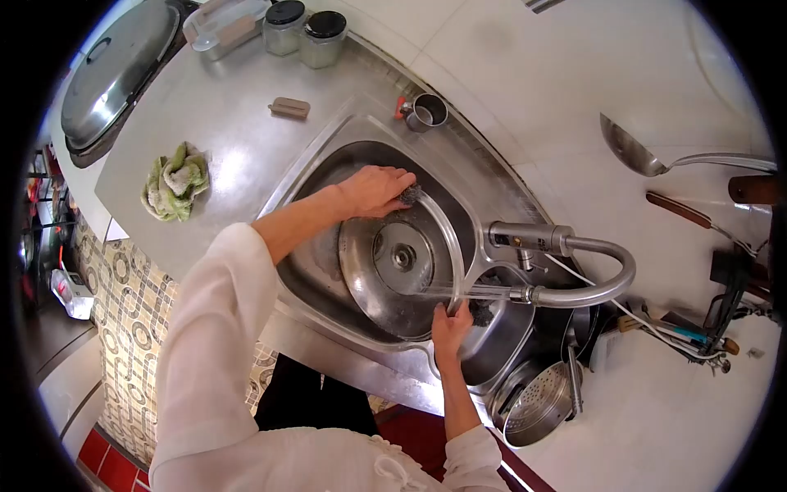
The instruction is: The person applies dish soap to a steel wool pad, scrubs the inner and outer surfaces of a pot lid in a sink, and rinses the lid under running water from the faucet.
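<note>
A wide, round steel piece shaped like a pot lid (369, 279) lies tilted in the sink (316, 176), with a raised bright rim and a round fitting at its middle. My left hand (377, 190) is closed on a dark metal scouring pad (411, 194), pressed against the far rim. At the near rim, my right hand (452, 328) grips the edge with thumb and fingers. Water runs from the spout of the faucet (533, 238) across the steel piece, just beside my right hand.
Left of the sink, a green cloth (176, 182) and a brown clip-like piece (289, 108) lie on the steel counter. A metal cup (426, 112) stands behind the basin, two jars (323, 39) farther back. A colander (539, 403) sits at right; a ladle (639, 152) hangs on the wall.
</note>
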`<action>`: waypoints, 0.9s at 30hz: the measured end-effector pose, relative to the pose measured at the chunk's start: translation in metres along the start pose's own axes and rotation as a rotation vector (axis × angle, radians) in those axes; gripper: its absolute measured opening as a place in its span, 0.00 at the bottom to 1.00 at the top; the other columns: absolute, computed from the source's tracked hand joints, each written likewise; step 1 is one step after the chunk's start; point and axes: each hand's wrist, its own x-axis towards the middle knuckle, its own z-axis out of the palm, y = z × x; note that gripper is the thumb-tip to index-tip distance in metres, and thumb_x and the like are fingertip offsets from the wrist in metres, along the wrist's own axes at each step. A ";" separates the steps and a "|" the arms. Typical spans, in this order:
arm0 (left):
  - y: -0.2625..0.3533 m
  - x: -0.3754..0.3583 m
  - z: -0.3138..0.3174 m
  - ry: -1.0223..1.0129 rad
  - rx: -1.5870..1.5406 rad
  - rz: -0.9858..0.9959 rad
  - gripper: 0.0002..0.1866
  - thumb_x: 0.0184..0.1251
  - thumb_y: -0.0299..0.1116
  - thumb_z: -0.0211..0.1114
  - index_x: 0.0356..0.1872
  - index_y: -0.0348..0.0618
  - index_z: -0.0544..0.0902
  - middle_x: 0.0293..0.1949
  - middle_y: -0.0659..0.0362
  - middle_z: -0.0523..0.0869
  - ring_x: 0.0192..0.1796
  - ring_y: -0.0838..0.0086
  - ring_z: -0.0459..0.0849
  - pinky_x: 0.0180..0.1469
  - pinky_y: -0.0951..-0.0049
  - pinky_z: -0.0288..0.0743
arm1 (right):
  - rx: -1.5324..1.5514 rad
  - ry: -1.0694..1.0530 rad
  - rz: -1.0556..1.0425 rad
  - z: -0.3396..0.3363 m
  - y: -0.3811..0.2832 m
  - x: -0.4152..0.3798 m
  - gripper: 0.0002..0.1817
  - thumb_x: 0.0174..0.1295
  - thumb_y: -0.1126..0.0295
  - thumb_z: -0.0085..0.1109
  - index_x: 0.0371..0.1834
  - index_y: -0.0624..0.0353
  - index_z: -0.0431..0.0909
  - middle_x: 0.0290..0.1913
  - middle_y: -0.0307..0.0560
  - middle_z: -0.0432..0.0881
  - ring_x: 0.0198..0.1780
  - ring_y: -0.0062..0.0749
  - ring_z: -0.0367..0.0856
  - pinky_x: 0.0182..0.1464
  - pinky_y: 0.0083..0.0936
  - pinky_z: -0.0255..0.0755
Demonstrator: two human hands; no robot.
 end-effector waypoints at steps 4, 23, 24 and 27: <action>-0.005 -0.005 -0.014 0.003 -0.171 0.152 0.25 0.58 0.42 0.63 0.49 0.33 0.72 0.43 0.44 0.79 0.49 0.49 0.77 0.52 0.56 0.70 | -0.096 -0.127 0.016 0.003 0.017 0.016 0.10 0.45 0.78 0.57 0.33 0.68 0.77 0.20 0.52 0.75 0.20 0.38 0.71 0.29 0.32 0.67; -0.002 0.003 -0.035 -0.290 -0.668 0.002 0.19 0.50 0.43 0.68 0.35 0.36 0.80 0.31 0.45 0.82 0.39 0.50 0.81 0.40 0.57 0.73 | -0.071 -0.062 -0.337 0.012 0.009 0.022 0.21 0.41 0.77 0.59 0.44 0.64 0.79 0.16 0.50 0.69 0.17 0.40 0.67 0.25 0.33 0.65; -0.001 0.002 -0.034 -0.291 -0.661 0.006 0.19 0.50 0.43 0.68 0.35 0.36 0.80 0.31 0.45 0.82 0.39 0.50 0.81 0.40 0.57 0.73 | -0.093 -0.002 -0.370 0.013 0.014 0.021 0.20 0.42 0.77 0.59 0.43 0.64 0.78 0.16 0.49 0.68 0.17 0.40 0.66 0.24 0.32 0.64; 0.024 -0.003 -0.024 -0.107 -0.393 0.028 0.20 0.48 0.42 0.68 0.36 0.35 0.80 0.32 0.44 0.82 0.38 0.49 0.81 0.40 0.56 0.73 | -0.059 0.027 -0.329 0.010 0.005 0.020 0.14 0.43 0.77 0.59 0.37 0.65 0.78 0.14 0.48 0.68 0.16 0.40 0.65 0.24 0.32 0.63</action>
